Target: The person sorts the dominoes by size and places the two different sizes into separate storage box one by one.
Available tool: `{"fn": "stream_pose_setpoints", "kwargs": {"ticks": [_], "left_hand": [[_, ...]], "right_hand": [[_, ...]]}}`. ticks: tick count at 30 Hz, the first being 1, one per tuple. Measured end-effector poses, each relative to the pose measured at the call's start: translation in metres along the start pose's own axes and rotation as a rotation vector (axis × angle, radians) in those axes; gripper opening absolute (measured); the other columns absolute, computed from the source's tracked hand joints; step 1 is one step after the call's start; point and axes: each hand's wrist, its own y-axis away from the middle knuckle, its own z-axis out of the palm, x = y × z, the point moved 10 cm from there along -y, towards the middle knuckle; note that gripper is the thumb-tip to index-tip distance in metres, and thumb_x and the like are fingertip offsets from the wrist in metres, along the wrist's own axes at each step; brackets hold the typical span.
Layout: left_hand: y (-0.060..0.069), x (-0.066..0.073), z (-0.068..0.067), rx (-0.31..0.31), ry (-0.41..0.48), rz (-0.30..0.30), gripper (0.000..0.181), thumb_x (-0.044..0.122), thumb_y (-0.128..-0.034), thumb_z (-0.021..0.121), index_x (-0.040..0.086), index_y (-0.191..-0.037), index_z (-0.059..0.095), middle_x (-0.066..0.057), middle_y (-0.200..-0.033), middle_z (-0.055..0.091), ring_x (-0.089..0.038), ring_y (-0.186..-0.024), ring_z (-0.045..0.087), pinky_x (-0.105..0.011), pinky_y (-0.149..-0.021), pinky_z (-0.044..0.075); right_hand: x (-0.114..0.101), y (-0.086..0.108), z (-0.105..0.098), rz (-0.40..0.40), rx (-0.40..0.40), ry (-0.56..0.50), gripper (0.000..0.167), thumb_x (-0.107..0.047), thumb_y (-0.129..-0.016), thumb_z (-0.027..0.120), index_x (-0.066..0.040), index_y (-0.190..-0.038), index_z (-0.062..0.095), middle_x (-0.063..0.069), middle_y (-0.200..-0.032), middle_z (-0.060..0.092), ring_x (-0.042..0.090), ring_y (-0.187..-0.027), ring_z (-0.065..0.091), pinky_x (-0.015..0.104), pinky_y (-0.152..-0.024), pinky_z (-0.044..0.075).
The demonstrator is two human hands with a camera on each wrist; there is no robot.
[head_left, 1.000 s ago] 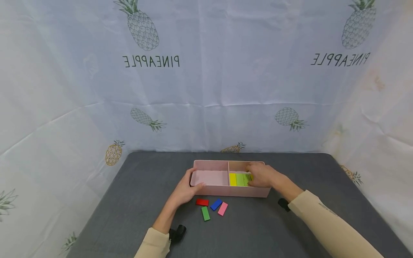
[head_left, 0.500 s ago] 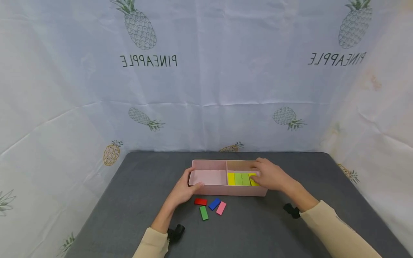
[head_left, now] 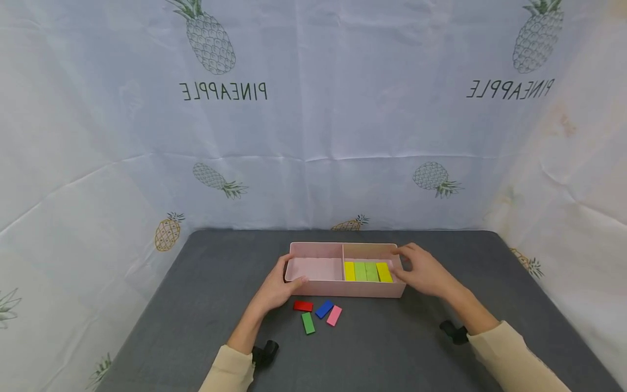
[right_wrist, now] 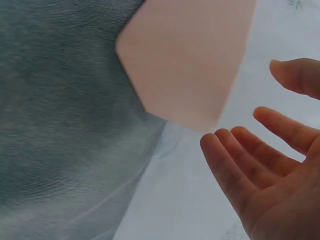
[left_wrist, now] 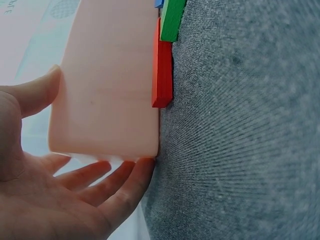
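A pink two-compartment box [head_left: 313,287] lies on the dark table. My left hand [head_left: 275,287] grips its left end, the thumb on the near rim and the fingers around the end wall; the left wrist view shows this hand [left_wrist: 80,195] against the box [left_wrist: 105,90]. In the right compartment, yellow blocks [head_left: 384,272] and light green blocks [head_left: 360,271] stand side by side, the rightmost slightly tilted. At the box's right end my right hand [head_left: 427,271] hovers with fingers spread and nothing held; in the right wrist view the hand [right_wrist: 270,170] is beside the box [right_wrist: 185,60].
In front of the box lie a red block [head_left: 303,306], a green block [head_left: 308,323], a blue block [head_left: 324,309] and a pink block [head_left: 334,316]. The grey table [head_left: 372,354] ends at a hanging cloth [head_left: 313,190] printed with pineapples.
My right hand has come out of the right compartment and moved right, uncovering the rightmost yellow block. The left hand keeps its grip on the box.
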Motion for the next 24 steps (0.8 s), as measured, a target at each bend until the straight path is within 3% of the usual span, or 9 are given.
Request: {"fn": "stream_pose_setpoints", "kwargs": {"ticks": [12, 24], "left_hand": [[0.001, 0.002, -0.001, -0.010, -0.043, -0.025, 0.081, 0.040, -0.0915, 0.074, 0.005, -0.153, 0.034, -0.025, -0.154, 0.040, -0.044, -0.134, 0.045, -0.066, -0.109, 0.033], [0.002, 0.004, -0.003, 0.005, -0.055, 0.015, 0.079, 0.042, -0.0919, 0.073, 0.006, -0.153, 0.037, -0.021, -0.152, 0.044, -0.040, -0.134, 0.047, -0.063, -0.108, 0.037]], "right_hand": [[0.031, 0.012, 0.026, 0.075, -0.090, -0.207, 0.071, -0.043, -0.098, 0.065, 0.001, -0.149, 0.044, 0.022, -0.140, 0.052, 0.034, -0.113, 0.059, 0.046, -0.083, 0.053], [0.047, 0.014, 0.039, 0.158, -0.072, -0.344, 0.078, -0.043, -0.096, 0.068, 0.000, -0.153, 0.037, 0.024, -0.151, 0.043, 0.042, -0.125, 0.054, 0.058, -0.095, 0.049]]}}
